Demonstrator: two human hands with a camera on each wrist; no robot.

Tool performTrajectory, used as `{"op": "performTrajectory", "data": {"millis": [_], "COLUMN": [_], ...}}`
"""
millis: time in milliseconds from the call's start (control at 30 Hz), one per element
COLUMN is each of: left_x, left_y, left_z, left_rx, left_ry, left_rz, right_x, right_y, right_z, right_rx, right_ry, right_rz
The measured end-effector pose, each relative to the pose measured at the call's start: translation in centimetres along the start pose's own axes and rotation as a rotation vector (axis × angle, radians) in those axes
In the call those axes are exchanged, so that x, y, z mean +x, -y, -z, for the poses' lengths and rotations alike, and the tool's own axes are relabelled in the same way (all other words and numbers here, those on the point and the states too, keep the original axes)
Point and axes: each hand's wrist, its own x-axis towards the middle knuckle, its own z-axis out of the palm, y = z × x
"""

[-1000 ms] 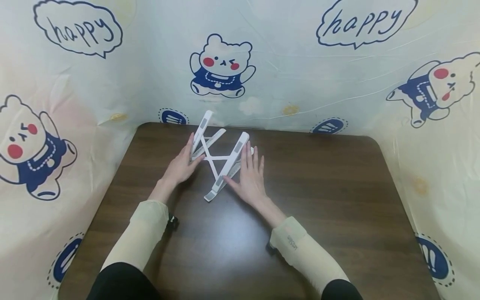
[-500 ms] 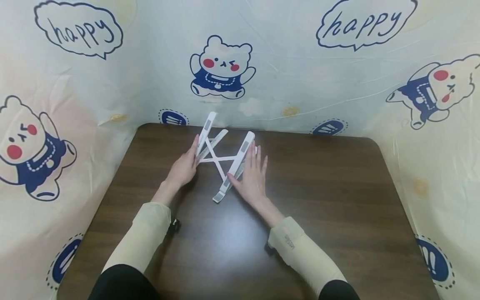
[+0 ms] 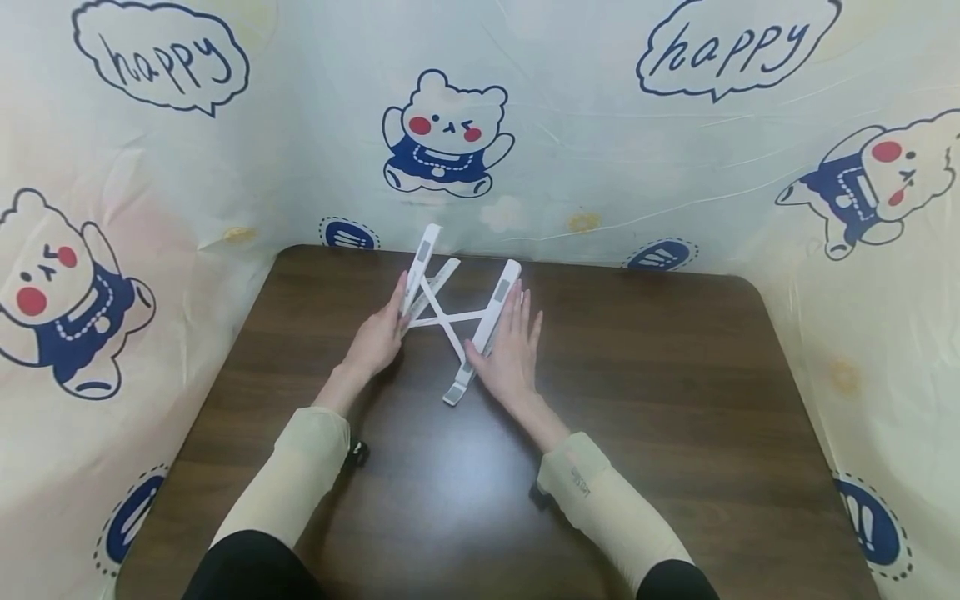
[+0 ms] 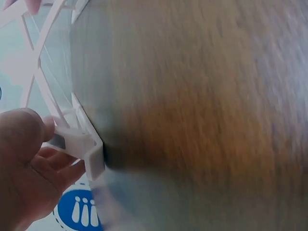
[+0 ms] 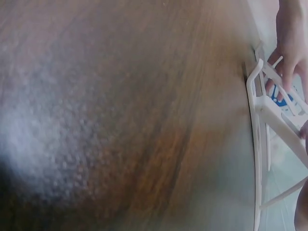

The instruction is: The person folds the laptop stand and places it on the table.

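Observation:
A white folding laptop stand (image 3: 445, 320) is spread on the table, its crossbars forming an X between two raised side rails. My left hand (image 3: 377, 340) grips the left rail. In the left wrist view, the thumb of that hand (image 4: 21, 132) lies over the rail with the fingers beneath, near the stand's hooked front lip (image 4: 95, 161). My right hand (image 3: 510, 358) holds the right rail, thumb on its inner side and fingers stretched along the outside. At the edge of the right wrist view, the stand's leg (image 5: 281, 126) shows and most of the right hand is cut off.
The brown wooden table (image 3: 637, 400) has rounded far corners. A printed cloth backdrop (image 3: 570, 150) with cartoon bears stands close behind its far edge and along both sides. Each forearm wears a pale sleeve (image 3: 300, 458).
The laptop stand has shifted to the right, with both hands on it. Its side rails stand slightly farther apart, and my left hand has moved right with its rail.

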Motion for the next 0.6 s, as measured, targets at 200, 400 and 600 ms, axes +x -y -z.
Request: {"op": "performTrajectory", "data": {"millis": [200,400,600], "left_x": [-0.5,-0.8,-1.2], "left_y": [-1.0,-1.6,-2.1], "left_z": [-0.3,-0.8,-1.5], "left_rx": [-0.030,-0.028,-0.040], "left_ry": [0.006,-0.005,-0.017], "left_rz": [0.022,0.024,-0.003], "right_x": [0.2,0.2,0.3], "right_y": [-1.0,-1.9,-3.1], "right_z": [-0.4,0.1,0.8], "right_rx": [0.034,0.070,-0.004], "right_ry": [-0.016,0.010,0.048], "right_rz": [0.003,-0.006,-0.018]}}
